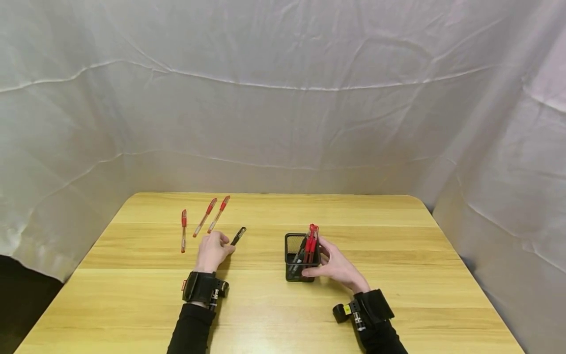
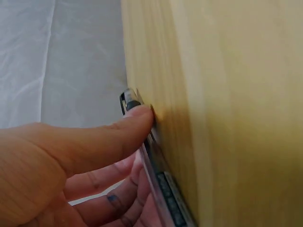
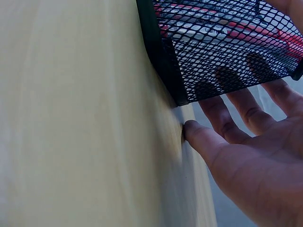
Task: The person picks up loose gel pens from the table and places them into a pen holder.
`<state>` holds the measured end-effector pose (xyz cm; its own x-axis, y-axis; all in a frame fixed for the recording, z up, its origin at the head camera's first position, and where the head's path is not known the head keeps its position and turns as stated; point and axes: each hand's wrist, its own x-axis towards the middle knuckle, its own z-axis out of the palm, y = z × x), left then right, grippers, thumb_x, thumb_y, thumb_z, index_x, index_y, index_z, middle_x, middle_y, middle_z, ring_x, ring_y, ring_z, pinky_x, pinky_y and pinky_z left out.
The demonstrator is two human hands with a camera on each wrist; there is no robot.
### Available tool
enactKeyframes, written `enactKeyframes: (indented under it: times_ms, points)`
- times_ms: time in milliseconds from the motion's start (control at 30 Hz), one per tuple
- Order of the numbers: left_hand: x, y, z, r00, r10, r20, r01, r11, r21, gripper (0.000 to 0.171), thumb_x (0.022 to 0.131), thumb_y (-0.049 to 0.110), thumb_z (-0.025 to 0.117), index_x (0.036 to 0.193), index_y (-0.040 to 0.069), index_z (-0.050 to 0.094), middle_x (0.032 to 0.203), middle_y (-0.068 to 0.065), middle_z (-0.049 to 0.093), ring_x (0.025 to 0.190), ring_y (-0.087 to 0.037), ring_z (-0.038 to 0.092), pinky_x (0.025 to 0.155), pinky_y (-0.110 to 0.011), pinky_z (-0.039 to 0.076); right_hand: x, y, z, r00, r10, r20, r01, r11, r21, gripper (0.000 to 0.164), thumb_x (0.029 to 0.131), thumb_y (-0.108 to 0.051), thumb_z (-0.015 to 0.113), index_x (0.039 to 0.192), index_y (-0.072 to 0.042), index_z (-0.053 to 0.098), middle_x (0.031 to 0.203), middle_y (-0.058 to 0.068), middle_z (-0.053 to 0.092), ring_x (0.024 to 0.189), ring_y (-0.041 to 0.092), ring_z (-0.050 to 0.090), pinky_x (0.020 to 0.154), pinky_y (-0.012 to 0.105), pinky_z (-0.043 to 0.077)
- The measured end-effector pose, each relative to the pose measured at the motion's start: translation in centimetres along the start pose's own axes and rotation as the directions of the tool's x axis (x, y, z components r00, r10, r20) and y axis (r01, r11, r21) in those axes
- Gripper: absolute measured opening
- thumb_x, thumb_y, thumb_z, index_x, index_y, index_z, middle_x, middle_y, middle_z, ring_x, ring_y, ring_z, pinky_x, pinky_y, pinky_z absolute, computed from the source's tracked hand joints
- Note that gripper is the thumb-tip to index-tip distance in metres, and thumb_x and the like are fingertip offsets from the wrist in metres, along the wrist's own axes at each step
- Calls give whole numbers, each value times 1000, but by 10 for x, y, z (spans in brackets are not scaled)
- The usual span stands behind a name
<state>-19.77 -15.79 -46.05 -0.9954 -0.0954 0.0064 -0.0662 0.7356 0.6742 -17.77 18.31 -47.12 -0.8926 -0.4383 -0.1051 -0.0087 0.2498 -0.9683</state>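
Observation:
My left hand (image 1: 212, 251) pinches a black pen (image 1: 239, 236) between thumb and fingers, low over the table. In the left wrist view, the black pen (image 2: 163, 182) slants past the thumb, its capped end beyond the thumb tip. With my right hand (image 1: 333, 263) I grip a black mesh pen holder (image 1: 294, 273) from its right side, thumb in front and fingers behind. Red pens (image 1: 311, 246) and dark pens stand in the holder, leaning right. The right wrist view shows fingers against the mesh (image 3: 213, 71), the little finger below its base edge.
A red pen (image 1: 183, 231) lies left of my left hand. Two more red pens, one here (image 1: 205, 218) and another (image 1: 218, 214), lie slanted beyond that hand. Pale cloth (image 1: 283, 123) hangs behind the wooden table (image 1: 265, 314) and along its sides.

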Motion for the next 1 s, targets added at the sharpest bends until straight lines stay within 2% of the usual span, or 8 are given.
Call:
enactKeyframes:
  times_ms: [267,400,600,700,867,1000]
  points:
    - [2,0,-2,998,-22,58,20,1000,24,22,94,11,66,107,-7,70,101,-23,72,83,-29,66,69,-38,54,0,0,0,1000,2,3,-1,1000,-1,110,77,-14,87,161,-4,15,169,22,8,154,47,14,124,60,19]
    - [3,1,-3,998,-4,57,4,1000,5,22,96,12,64,106,-6,71,99,-22,72,83,-28,65,69,-36,51,0,0,0,1000,1,3,-1,1000,1,109,77,-14,87,160,-3,16,168,22,9,153,49,14,124,61,19]
    - [5,6,-5,1000,3,19,-2,997,-78,28,95,14,64,112,-7,71,96,-20,72,86,-28,66,75,-36,53,0,1,0,1000,-2,1,2,1000,0,109,77,-14,87,160,-3,17,168,22,9,153,48,15,124,61,20]
    - [6,8,-7,1000,7,17,-5,991,-134,30,95,15,63,114,-7,71,98,-20,72,88,-28,66,75,-32,51,1,1,0,1000,-7,-1,7,1000,4,109,77,-14,87,160,-3,18,168,22,9,153,48,16,123,60,20]
    - [9,11,-11,999,23,23,-16,966,-257,31,96,15,63,117,-8,69,102,-22,72,86,-23,67,72,-23,50,1,1,0,1000,-4,-4,4,1000,-3,110,76,-15,87,160,-4,17,169,22,9,153,48,15,124,60,20]
    - [9,14,-14,999,42,-19,-46,952,-304,30,96,14,64,116,-8,69,103,-23,73,81,-15,67,72,-18,50,1,1,0,1000,-7,-2,7,1000,8,109,76,-14,88,160,-5,19,169,20,10,154,46,15,124,59,19]
